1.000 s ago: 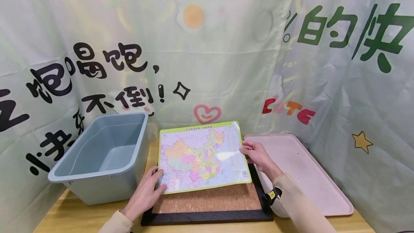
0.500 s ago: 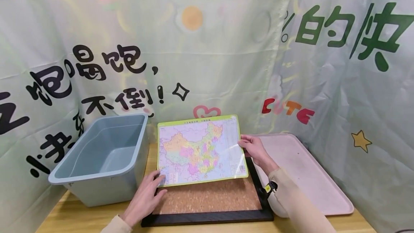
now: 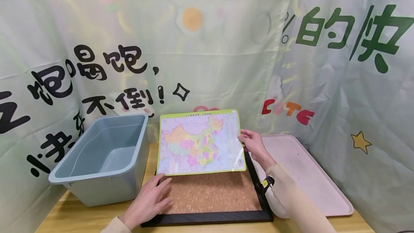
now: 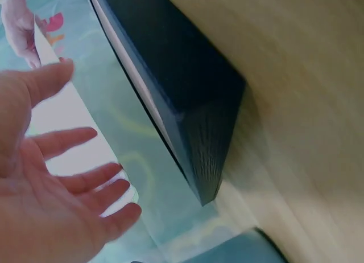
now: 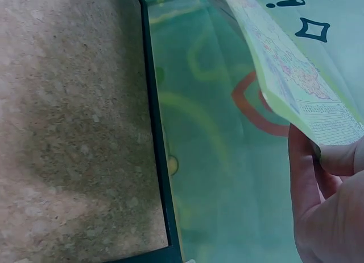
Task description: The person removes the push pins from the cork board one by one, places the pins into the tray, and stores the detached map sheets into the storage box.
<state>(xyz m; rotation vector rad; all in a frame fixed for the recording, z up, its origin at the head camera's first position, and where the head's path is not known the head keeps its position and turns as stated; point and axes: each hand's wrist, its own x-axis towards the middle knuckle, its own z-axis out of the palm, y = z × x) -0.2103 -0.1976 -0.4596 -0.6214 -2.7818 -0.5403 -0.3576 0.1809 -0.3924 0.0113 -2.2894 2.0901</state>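
A thin sheet printed with a map of China (image 3: 194, 143), edged in lime green, is tilted above the far part of a cork board (image 3: 213, 193) with a dark frame. My right hand (image 3: 255, 146) pinches the sheet's right edge between thumb and fingers, as the right wrist view also shows. Just below the sheet's lower left corner, my left hand (image 3: 148, 199) hangs over the board's left side. Its fingers (image 4: 68, 140) are spread and hold nothing in the left wrist view, where the pale back of the sheet (image 4: 74, 126) shows behind them.
A deep blue-grey plastic tub (image 3: 100, 154) stands at the left of the wooden table (image 3: 77, 218). To the right lies a flat pink tray (image 3: 304, 175), partly behind the right forearm. A printed curtain (image 3: 220, 64) hangs close behind everything.
The map sheet has risen and moved back, showing more cork beneath it. My left hand has come off its lower left corner, while my right hand has moved slightly up with the sheet.
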